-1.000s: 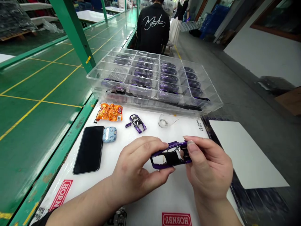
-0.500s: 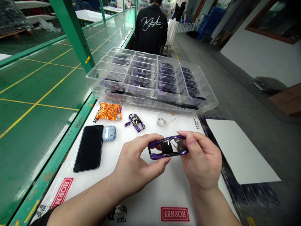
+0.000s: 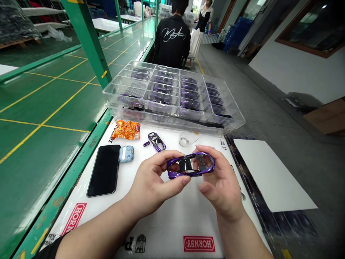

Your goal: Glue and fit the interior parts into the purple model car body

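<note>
A purple toy car body [image 3: 191, 165] with open window gaps and a black roof is held level above the white work surface [image 3: 167, 223]. My left hand [image 3: 153, 183] is closed on its left end, thumb along the near side and fingers behind. At the right end, my right hand [image 3: 222, 183] has its fingers behind the body, while its thumb is lifted off below. Beyond the hands lies another purple car body [image 3: 157, 141] with a small purple piece [image 3: 146, 144] beside it. A small clear round dish [image 3: 186, 139] sits farther right.
Clear divided trays [image 3: 172, 97] of purple car bodies stand at the back. On the left are a phone [image 3: 104, 171], a blue patterned case [image 3: 126, 154] and an orange packet [image 3: 127, 130]. A white sheet [image 3: 272, 174] covers part of another tray. A person in black [image 3: 172, 39] sits ahead.
The car body has been turned so its windows and roof face me more. My right thumb has come off its right end and dropped below it. The view has shifted slightly.
</note>
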The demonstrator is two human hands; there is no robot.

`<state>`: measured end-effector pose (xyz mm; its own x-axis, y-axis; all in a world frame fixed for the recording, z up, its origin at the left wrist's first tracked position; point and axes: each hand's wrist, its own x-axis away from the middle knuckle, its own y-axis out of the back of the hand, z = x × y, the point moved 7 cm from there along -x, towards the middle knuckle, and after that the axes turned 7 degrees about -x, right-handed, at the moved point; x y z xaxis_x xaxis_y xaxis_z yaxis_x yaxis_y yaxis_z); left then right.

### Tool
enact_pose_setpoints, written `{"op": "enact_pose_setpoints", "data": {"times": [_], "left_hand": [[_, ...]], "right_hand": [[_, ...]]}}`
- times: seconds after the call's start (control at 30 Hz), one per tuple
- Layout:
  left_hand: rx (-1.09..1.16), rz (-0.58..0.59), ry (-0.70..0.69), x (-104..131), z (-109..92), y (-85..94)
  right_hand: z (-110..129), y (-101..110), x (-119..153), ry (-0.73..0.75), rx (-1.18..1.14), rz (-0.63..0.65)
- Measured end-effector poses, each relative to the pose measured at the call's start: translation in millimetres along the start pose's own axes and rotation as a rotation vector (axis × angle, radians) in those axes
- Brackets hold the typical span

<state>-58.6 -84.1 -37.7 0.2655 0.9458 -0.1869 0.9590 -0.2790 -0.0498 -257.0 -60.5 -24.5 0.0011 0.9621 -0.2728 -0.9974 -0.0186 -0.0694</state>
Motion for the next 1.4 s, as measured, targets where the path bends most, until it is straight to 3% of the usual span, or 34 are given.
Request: {"op": "enact_pose_setpoints", "data": {"times": [0.23,0.4,0.57,0.8,1.17,1.4], "left_hand": [[-0.013,0.039,-0.160,6,-10,0.1],[0.045,0.087,-0.180,9,-10,-3.1],[0.217,0.141,-0.130,15,-6,-14.2],[0.477,0.154,0.065,22,12,-27.8],[0.596,0.171,0.130,24,13,-40.6],[0.588,0.116,0.142,25,16,-42.6]], "right_hand": [[-1,-17,4,-0.043,-0.213,0.069],[7,-22,7,0.032,-0.200,0.072],[14,-26,11,0.113,-0.156,0.075],[18,-28,11,0.196,-0.118,-0.029],[21,-29,13,0.187,-0.235,-0.056],[14,-28,6,0.130,-0.380,-0.055]]}}
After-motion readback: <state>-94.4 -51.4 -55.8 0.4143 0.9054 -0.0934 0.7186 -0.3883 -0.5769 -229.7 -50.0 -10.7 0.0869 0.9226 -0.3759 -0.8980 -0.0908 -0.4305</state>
